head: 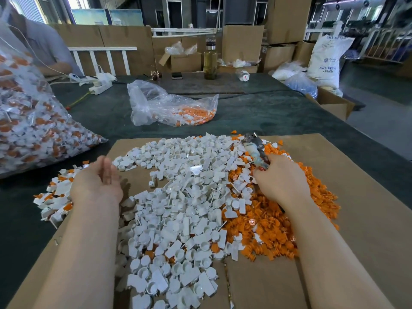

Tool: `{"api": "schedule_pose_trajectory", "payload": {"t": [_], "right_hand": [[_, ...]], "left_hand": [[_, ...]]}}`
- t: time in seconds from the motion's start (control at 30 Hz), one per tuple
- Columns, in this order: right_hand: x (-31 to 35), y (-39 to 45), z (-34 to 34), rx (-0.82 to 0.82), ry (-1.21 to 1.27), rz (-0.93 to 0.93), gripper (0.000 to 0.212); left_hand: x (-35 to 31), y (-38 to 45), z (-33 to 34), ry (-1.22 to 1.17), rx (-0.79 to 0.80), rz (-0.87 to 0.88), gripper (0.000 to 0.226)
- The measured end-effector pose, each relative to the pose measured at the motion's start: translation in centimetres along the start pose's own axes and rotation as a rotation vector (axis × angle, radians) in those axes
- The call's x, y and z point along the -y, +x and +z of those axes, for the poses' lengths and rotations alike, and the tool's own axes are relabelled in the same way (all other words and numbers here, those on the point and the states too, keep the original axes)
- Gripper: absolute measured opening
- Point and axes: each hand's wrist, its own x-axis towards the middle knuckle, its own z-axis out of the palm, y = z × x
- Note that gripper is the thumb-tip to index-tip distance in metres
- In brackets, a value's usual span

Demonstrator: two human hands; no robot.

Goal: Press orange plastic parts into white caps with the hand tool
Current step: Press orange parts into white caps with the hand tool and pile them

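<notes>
- Left hand (98,181): palm up, fingers (106,169) loosely spread, holding nothing, over left edge of the white plastic caps pile (178,197).
- Right hand (282,181): fingers wrapped round worn grey metal hand tool (256,150), tool head pointing away.
- Orange plastic parts heap (274,228) beneath/right of right hand, on flat brown cardboard sheet (356,197) on dark green desk (256,114).

The right hand (282,180) hid the hand tool's (256,150) handle. The left edge cut off the big bag of assembled caps (33,121).
</notes>
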Motion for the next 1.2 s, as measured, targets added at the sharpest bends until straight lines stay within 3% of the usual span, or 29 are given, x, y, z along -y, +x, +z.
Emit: {"api": "schedule_pose_trajectory", "payload": {"t": [0.07,0.2,0.3,0.4,0.47,0.6,0.73,0.87,1.0,1.2], "right_hand": [[0.0,-0.1,0.0,-0.015,-0.017,0.052,0.015],[0.1,-0.6,0.0,-0.061,-0.093,0.125,0.010],[0.1,-0.7,0.0,-0.028,-0.199,0.172,0.045],[0.0,-0.6,0.2,0.035,-0.235,0.228,0.053],[-0.1,-0.5,0.4,0.074,-0.233,0.224,0.046],[0.1,-0.5,0.6,0.071,-0.194,0.172,0.013],[0.3,-0.7,0.8,0.047,-0.222,0.136,0.025],[0.3,-0.6,1.1,0.048,-0.238,0.115,0.029],[0.2,-0.6,0.9,0.047,-0.216,0.150,0.025],[0.2,-0.6,0.7,-0.002,-0.255,0.092,0.023]], "left_hand": [[0.4,-0.6,0.3,0.393,0.081,0.081,0.006],[2.2,-1.1,0.6,1.106,0.210,0.368,0.006],[3.0,-0.9,0.1,1.553,0.303,0.465,0.018],[3.4,-0.2,-0.2,1.786,0.370,0.455,0.014],[3.6,-0.3,-0.2,1.802,0.412,0.479,0.010],[3.9,-0.4,-0.3,1.810,0.443,0.559,0.022],[4.0,-1.0,0.0,1.556,0.498,0.530,0.020],[4.3,-2.2,0.5,1.294,0.561,0.322,0.028],[4.8,-3.1,1.1,1.088,0.577,0.214,0.018],[5.9,-4.2,1.5,0.952,0.649,0.235,0.011]]}}
